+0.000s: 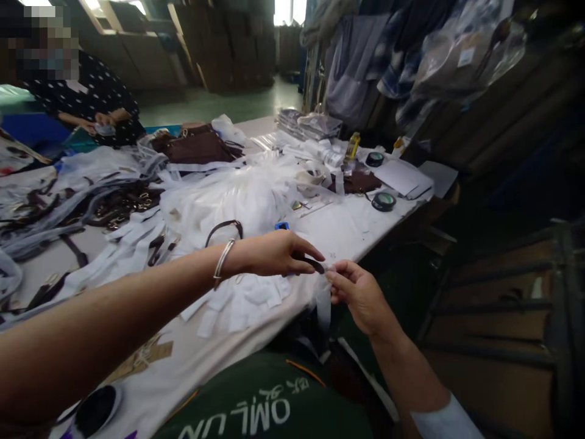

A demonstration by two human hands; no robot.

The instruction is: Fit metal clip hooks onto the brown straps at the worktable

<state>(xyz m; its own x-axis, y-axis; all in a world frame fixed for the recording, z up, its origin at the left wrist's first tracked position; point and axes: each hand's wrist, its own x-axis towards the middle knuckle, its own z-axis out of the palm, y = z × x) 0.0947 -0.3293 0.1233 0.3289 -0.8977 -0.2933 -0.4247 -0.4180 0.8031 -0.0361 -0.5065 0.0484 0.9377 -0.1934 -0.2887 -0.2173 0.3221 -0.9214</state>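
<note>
- Two hands meeting over the table edge (365, 241), fingertips nearly touching, working one small piece between them.
- Left hand (274, 253): pinched shut on a dark strap (311, 263), thumb under, fingers over; silver bangle (223, 262) on the wrist behind it.
- Right hand (359, 292): thumb and forefinger nipped on the top of a clear plastic sleeve (323, 302), the rest hanging limp straight below the fingers.
- Strap tip lying right at the mouth of the sleeve, between the two hands; whether already inside, too blurred to tell.
- Step in hand, by the look of it: feeding the strap into the sleeve, at the very start of the bagging.
- Next move likely calls for holding the sleeve mouth open and steady with the right fingers while sliding the strap in lengthwise with the left, without buckling the thin film.
- Just under the left wrist: a scatter of white paper strips (247, 299).
- Farther off beyond the left hand: a heap of white wrapping (237, 195) and more dark straps in plastic (114, 204).
- Well beyond the right hand: two rolls of tape (382, 201).
- Across the table, another person's hands (98, 121), busy on their own work.
</note>
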